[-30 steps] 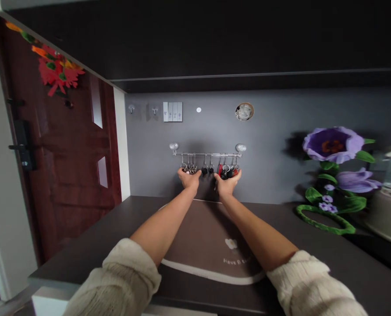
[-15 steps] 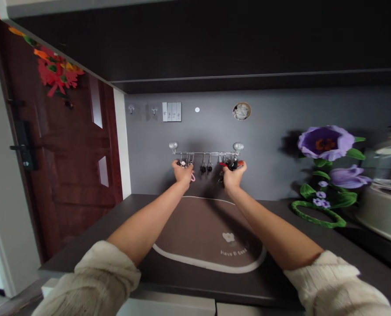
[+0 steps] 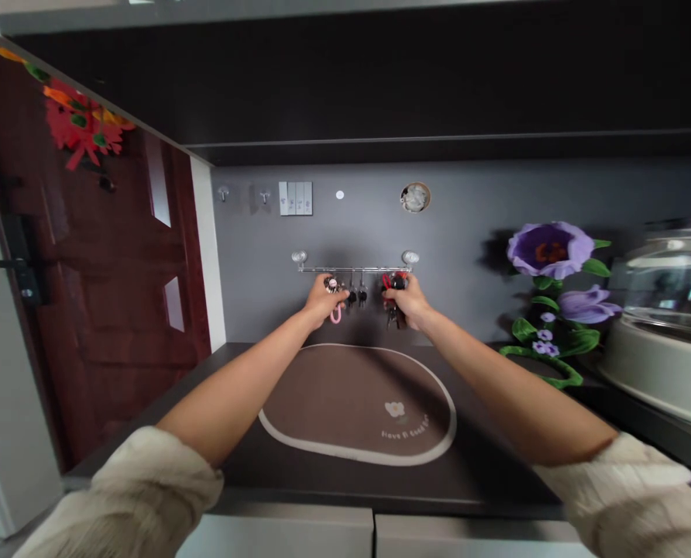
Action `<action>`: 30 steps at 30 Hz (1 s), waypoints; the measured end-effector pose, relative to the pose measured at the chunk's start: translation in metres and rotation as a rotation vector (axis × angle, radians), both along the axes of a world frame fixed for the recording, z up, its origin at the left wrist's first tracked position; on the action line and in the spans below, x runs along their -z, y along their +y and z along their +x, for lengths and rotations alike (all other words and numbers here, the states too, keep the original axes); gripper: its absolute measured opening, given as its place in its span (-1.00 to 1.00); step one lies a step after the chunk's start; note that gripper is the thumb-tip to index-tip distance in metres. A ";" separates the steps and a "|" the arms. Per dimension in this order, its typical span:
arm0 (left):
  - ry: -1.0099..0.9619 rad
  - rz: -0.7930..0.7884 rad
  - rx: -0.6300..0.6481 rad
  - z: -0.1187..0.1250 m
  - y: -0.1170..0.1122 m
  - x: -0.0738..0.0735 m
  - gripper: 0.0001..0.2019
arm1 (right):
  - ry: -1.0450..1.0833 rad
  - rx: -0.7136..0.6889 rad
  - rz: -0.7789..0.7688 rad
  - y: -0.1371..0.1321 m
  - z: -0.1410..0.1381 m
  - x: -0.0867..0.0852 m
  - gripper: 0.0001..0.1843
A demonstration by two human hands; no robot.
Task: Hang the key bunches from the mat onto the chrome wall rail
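A clear rail [image 3: 354,270] with suction cups is fixed to the grey wall. Keys on rings hang from its hooks. My left hand [image 3: 321,301] is closed around a bunch of keys [image 3: 332,285] at the rail's left end; a pink loop [image 3: 336,315] dangles below the fingers. At the right end, my right hand [image 3: 410,301] is closed around a second bunch of keys [image 3: 398,283] with red and black pieces, and some keys hang below it. Two dark keys [image 3: 358,296] hang between my hands, untouched. Whether the held bunches are still on their hooks is hard to see.
An oval brown mat [image 3: 351,403] lies on the dark counter. A dark shelf [image 3: 345,77] overhangs the wall. At the right stand purple fabric flowers [image 3: 551,252] and an appliance with a clear top [image 3: 665,349]. A brown door [image 3: 107,310] is at the left.
My hands have shifted their grasp around the keys, the right one now reaching in from the side. The whole view has moved slightly to the right.
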State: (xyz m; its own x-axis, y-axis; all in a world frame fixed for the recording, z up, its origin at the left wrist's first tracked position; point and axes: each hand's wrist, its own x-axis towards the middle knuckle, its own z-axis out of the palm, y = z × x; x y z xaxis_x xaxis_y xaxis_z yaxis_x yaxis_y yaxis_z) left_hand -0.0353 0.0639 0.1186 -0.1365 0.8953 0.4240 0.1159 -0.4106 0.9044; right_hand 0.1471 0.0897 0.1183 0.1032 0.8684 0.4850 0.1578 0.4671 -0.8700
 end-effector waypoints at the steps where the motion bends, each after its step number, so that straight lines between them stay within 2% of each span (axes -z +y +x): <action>1: 0.042 -0.038 0.034 -0.005 -0.005 0.010 -0.40 | -0.046 -0.042 -0.065 -0.009 0.003 0.009 -0.34; 5: 0.299 -0.111 0.171 -0.027 -0.022 0.051 -0.41 | -0.209 -0.186 -0.183 -0.039 0.017 0.050 -0.40; 7: 0.441 -0.095 0.169 -0.037 -0.029 0.066 -0.43 | -0.312 -0.276 -0.207 -0.049 0.023 0.063 -0.41; 9: 0.547 -0.052 0.153 -0.044 -0.034 0.075 -0.46 | -0.461 -0.348 -0.215 -0.054 0.028 0.066 -0.48; 11: 0.606 -0.032 0.141 -0.047 -0.037 0.080 -0.51 | -0.620 -0.363 -0.223 -0.055 0.030 0.060 -0.61; 13: 0.622 -0.043 0.136 -0.048 -0.039 0.082 -0.54 | -0.720 -0.304 -0.219 -0.051 0.028 0.051 -0.66; 15: 0.627 -0.036 0.124 -0.049 -0.040 0.084 -0.57 | -0.701 -0.188 -0.181 -0.042 0.019 0.043 -0.64; 19: 0.701 0.063 0.043 -0.053 -0.036 0.089 -0.62 | -0.415 0.102 -0.066 -0.012 -0.018 0.036 -0.47; 24: 0.805 0.162 -0.013 -0.063 -0.030 0.100 -0.63 | -0.201 0.281 -0.082 0.026 -0.067 0.039 -0.27; 27: 0.803 0.147 0.030 -0.066 -0.029 0.104 -0.62 | -0.127 0.373 -0.079 0.042 -0.082 0.040 -0.43; 30: 0.812 0.123 0.071 -0.064 -0.029 0.105 -0.61 | -0.080 0.360 -0.072 0.045 -0.086 0.036 -0.70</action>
